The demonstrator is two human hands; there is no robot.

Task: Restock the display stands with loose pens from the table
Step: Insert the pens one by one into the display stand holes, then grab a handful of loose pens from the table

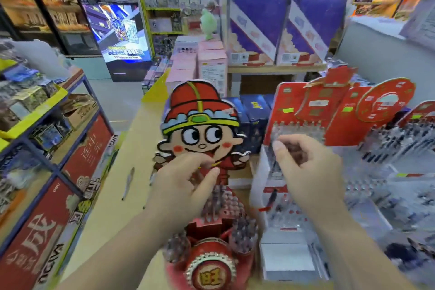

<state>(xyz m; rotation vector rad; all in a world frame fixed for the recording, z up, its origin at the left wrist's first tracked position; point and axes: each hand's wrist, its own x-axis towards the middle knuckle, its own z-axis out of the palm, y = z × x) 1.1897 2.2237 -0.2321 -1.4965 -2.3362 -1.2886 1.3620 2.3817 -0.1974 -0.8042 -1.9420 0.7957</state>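
Loose pens (128,183) lie on the yellow table (113,207) to the left. A red display stand (211,226) with a cartoon figure cutout (202,129) holds clusters of pens in its cups, straight ahead of me. My left hand (181,186) hovers in front of the cutout, above the stand, with fingers loosely curled and thumb near the index finger; I see nothing in it. My right hand (306,167) hangs over a white tiered pen stand (282,209), fingers loosely bent and no pen visible in them. The picture is blurred by motion.
Red backing cards (329,110) and further pen racks (400,143) crowd the right side. Blue boxes (254,110) stand behind the cutout. A blue-framed shelf (54,143) with red banners runs along the left, with an aisle floor (113,96) beyond it.
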